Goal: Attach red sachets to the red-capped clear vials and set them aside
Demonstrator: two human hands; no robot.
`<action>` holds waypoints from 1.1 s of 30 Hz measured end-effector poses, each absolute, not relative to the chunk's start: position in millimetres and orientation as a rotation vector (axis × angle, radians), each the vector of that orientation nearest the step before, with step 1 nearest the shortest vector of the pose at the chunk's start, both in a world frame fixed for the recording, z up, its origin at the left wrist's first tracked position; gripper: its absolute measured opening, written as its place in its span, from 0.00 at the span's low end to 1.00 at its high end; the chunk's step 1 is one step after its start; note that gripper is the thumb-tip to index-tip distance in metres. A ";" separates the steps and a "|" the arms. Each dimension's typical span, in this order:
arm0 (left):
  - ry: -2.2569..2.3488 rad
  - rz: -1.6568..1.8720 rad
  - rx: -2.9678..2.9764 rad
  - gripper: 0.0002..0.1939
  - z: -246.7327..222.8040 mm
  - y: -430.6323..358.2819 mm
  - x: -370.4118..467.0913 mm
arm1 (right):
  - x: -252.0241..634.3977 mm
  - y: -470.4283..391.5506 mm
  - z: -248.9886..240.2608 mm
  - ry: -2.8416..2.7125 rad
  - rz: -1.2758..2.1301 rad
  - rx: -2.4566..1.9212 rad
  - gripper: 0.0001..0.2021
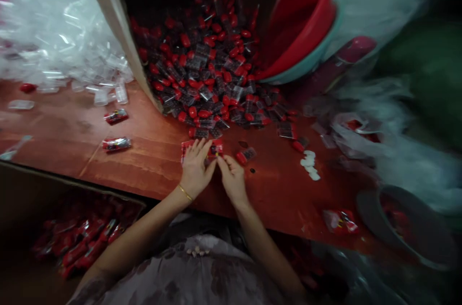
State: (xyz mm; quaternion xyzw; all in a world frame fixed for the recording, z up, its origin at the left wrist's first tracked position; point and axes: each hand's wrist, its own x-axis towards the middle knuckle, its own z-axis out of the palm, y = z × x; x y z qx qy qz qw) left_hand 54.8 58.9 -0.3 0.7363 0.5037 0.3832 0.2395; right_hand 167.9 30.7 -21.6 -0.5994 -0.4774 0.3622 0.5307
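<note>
A red printed plastic packet [216, 147] lies on the table, partly covered by my hands. My left hand [195, 169] rests flat over its left part, fingers stretched out, with the thumb reaching toward the right fingertips. With thumb and forefinger together, my right hand [233, 179] pinches the packet's lower right edge. Just right of the hands lies a small clear container with a red cap [247, 155], dark bits inside it. Beyond them, many similar containers [212, 83] spill from a cardboard box [124, 40] tipped on its side.
Two finished-looking red packets [116, 144] lie to the left. Behind them are heaped clear empty containers [104, 67]. A red basin [299, 21] leans against the box. White pieces [309, 165] and a grey bowl [415, 228] are on the right. Red packets [86, 242] fill a box below the table edge.
</note>
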 end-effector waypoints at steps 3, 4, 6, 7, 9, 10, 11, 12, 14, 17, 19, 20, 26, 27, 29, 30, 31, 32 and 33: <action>1.253 0.963 1.563 0.17 -6.1 60.5 61.8 | 168.1 27.8 -26.4 -0.869 1.027 -1.303 0.10; 1.187 0.915 1.434 0.16 -8.5 61.6 63.9 | 167.7 26.6 -27.4 -0.790 1.083 -1.262 0.09; 1.117 0.896 1.244 0.16 -12.5 63.1 67.1 | 166.4 23.9 -27.9 -0.718 1.146 -1.229 0.10; 1.119 0.918 1.186 0.16 -14.0 63.0 68.3 | 165.9 22.4 -27.8 -0.721 1.153 -1.232 0.11; 1.155 0.970 1.144 0.16 -16.3 61.3 69.8 | 166.1 19.2 -28.2 -0.761 1.138 -1.258 0.13; 1.166 0.977 1.145 0.16 -17.3 60.0 70.4 | 167.0 17.8 -29.1 -0.797 1.118 -1.276 0.14; 1.170 0.975 1.149 0.16 -18.3 58.5 71.2 | 168.4 16.7 -30.5 -0.842 1.090 -1.296 0.14; 1.168 0.970 1.150 0.17 -19.2 57.0 72.2 | 170.1 15.9 -32.3 -0.886 1.048 -1.321 0.15; 1.152 0.968 1.126 0.17 -20.3 54.2 75.5 | 173.2 15.4 -36.0 -0.941 0.941 -1.384 0.16; 1.113 0.983 0.999 0.18 -17.6 50.8 81.5 | 173.9 16.4 -37.2 -0.938 0.798 -1.456 0.18; 1.089 1.006 0.889 0.18 -12.1 48.9 83.4 | 171.9 16.7 -33.4 -0.934 0.782 -1.469 0.18; 1.076 1.018 0.848 0.18 -8.9 48.4 83.1 | 170.7 16.7 -30.7 -0.948 0.799 -1.467 0.17; 1.089 1.024 0.890 0.15 -2.7 52.9 74.7 | 167.6 17.2 -22.6 -1.100 0.829 -1.527 0.16; 1.099 1.018 0.906 0.15 -3.3 53.4 74.5 | 167.0 17.3 -23.3 -1.110 0.811 -1.541 0.17; 1.099 1.017 0.908 0.15 -3.3 53.3 75.5 | 165.1 17.2 -24.7 -1.122 0.782 -1.556 0.19; 1.084 1.021 0.885 0.15 -2.4 53.0 76.3 | 164.4 17.1 -24.9 -1.127 0.772 -1.559 0.19; 1.061 1.024 0.843 0.15 -0.9 52.8 76.9 | 164.3 17.1 -24.5 -1.142 0.764 -1.561 0.19; 1.032 1.019 0.790 0.15 1.1 52.9 77.1 | 165.6 17.3 -23.4 -1.166 0.758 -1.561 0.19; 1.008 1.010 0.737 0.15 3.4 53.4 76.8 | 168.7 17.8 -21.6 -1.201 0.753 -1.559 0.18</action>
